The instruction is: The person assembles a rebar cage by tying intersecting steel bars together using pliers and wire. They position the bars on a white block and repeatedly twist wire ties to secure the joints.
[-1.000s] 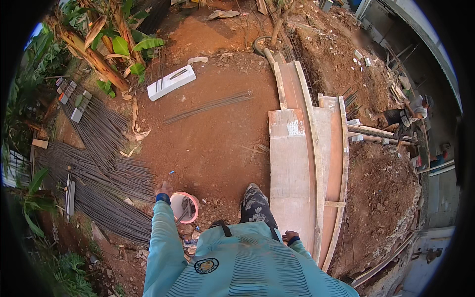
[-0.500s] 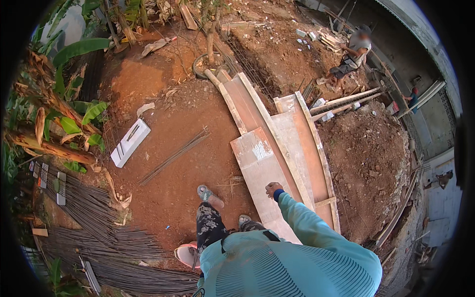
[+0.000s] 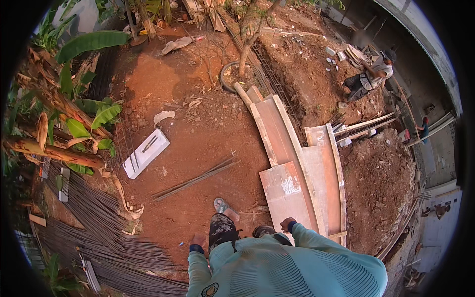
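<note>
My right hand [image 3: 287,224] hangs over the near end of a plywood panel [image 3: 284,190], its fingers curled in and nothing showing in them. Whether it touches the board cannot be made out. On my left, my left hand [image 3: 199,240] hangs beside my leg above the red soil, nearest to the rebar [image 3: 138,250]; its fingers are too small to read. Beyond the panel lie long plywood forms with timber edges [image 3: 292,133]. A few thin steel rods [image 3: 198,178] rest on the soil ahead of my foot.
A white block [image 3: 147,153] with tools on it lies left of the rods. Banana plants [image 3: 74,123] line the left side. A tree trunk [image 3: 244,57] stands at the far end. Another person [image 3: 371,76] is at the far right, beside dug soil [image 3: 378,173].
My left hand has come into view at my side. My right hand has drawn back nearer my body. The whole scene has shifted right and down; the other person is more bent over.
</note>
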{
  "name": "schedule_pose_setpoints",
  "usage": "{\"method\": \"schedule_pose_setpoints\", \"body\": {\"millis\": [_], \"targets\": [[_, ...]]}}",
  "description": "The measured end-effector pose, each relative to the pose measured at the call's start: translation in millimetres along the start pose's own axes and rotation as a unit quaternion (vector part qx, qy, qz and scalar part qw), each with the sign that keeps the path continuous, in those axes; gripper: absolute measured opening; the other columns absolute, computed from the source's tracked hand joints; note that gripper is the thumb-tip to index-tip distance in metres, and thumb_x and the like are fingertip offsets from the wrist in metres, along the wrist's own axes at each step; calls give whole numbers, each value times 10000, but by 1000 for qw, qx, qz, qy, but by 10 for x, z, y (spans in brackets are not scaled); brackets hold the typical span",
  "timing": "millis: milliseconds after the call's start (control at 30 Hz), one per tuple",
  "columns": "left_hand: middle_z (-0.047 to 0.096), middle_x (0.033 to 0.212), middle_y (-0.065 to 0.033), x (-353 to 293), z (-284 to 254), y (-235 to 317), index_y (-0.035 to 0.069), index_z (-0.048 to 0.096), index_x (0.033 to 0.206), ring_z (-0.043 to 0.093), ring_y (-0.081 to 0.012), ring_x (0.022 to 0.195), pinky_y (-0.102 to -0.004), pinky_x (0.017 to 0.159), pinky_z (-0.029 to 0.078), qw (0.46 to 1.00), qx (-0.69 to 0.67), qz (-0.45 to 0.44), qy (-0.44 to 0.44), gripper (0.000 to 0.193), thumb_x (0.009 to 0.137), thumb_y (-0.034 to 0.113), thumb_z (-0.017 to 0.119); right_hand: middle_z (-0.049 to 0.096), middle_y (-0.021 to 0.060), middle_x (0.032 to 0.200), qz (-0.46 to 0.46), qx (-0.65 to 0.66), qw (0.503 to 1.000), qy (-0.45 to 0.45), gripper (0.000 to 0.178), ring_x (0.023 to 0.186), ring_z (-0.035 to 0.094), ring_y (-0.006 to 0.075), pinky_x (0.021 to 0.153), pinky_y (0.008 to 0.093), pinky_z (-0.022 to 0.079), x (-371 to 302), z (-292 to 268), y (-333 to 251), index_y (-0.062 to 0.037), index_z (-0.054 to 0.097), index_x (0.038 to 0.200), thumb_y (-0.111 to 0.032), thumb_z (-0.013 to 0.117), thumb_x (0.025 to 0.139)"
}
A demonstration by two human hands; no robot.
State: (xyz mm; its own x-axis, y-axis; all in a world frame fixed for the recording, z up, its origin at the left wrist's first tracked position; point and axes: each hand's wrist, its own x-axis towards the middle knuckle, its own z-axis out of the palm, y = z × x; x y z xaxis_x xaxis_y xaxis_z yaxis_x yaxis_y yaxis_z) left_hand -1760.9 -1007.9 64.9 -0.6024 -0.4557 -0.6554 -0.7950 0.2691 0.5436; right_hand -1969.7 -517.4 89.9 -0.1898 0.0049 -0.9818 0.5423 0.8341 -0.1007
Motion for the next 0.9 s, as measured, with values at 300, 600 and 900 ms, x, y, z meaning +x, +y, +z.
{"method": "schedule_pose_setpoints", "body": {"millis": [300, 600, 900], "targets": [[654, 1061, -184, 592, -1225, 950, 155, 631, 1016, 612, -379, 908, -480, 776, 488, 969, -220, -48, 99, 291, 867, 391, 549, 708, 143, 894, -244, 206, 930, 182, 318, 612, 663, 203, 514, 343, 549, -473, -915, -2293, -7, 607, 1106, -274, 554, 943], [650, 1122, -174, 351, -576, 612, 163, 644, 1069, 613, -368, 994, -477, 847, 480, 980, -106, -169, -4, 349, 887, 430, 513, 731, 134, 945, -187, -438, 871, 120, 398, 808, 712, 240, 774, 386, 552, 66, -982, -2597, -72, 721, 1026, -391, 514, 909], [647, 1182, -163, 1109, -706, 868, 171, 656, 1122, 614, -357, 1081, -474, 918, 472, 953, 2, -286, -102, 409, 907, 469, 477, 735, 90, 914, -181, -674, 715, -39, 343, 833, 704, 247, 770, 420, 549, 1538, -1681, -4136, -121, 749, 993, -370, 529, 909]]}}
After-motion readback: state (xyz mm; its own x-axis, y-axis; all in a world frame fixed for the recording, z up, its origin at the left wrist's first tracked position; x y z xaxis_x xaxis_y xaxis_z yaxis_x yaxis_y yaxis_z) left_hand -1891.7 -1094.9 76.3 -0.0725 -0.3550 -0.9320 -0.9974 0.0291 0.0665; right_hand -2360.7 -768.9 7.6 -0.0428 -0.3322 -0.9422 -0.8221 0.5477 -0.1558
